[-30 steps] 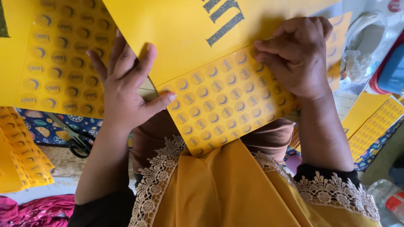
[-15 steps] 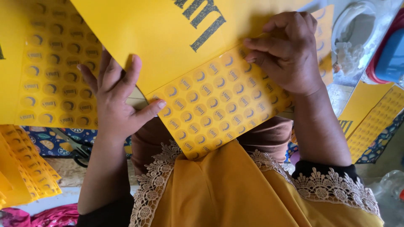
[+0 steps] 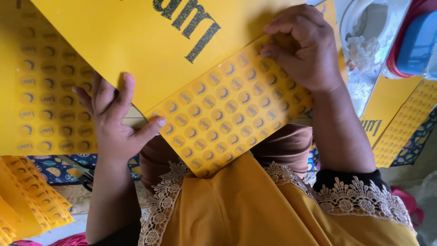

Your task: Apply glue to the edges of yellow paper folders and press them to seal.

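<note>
1. Since the earlier frames the sticker sheet (image 3: pixel 227 109) has tilted steeper and slid toward the right hand (image 3: pixel 302 45); the left hand (image 3: pixel 114 120) has shifted lower along its edge.
2. The big yellow card (image 3: pixel 136 41) fills the top, black lettering on it, lying over the sheet's upper edge.
3. The sheet is a yellow strip of round stickers in rows. Its long axis runs diagonally, from lower left by the left thumb up to upper right under the right hand. It lies over the person's lap, half tucked under the card.
4. One more sticker sheet (image 3: pixel 45 100) lies flat at left; a stack (image 3: pixel 27 196) of others fans out at lower left, too many to count. At right one more card (image 3: pixel 387 105) and one strip (image 3: pixel 409 123).
5. The right hand is curled, fingertips pinching at the sheet's upper corner. Whether a sticker is held I cannot tell.
6. The left hand is open, fingers spread on the left-hand sheet, thumb pressing the strip's lower end.
7. One clear tub (image 3: pixel 364 41) and one blue-lidded box (image 3: pixel 419 41) at top right.
8. Patterned blue cloth (image 3: pixel 54 166) beneath; the room is not visible.
</note>
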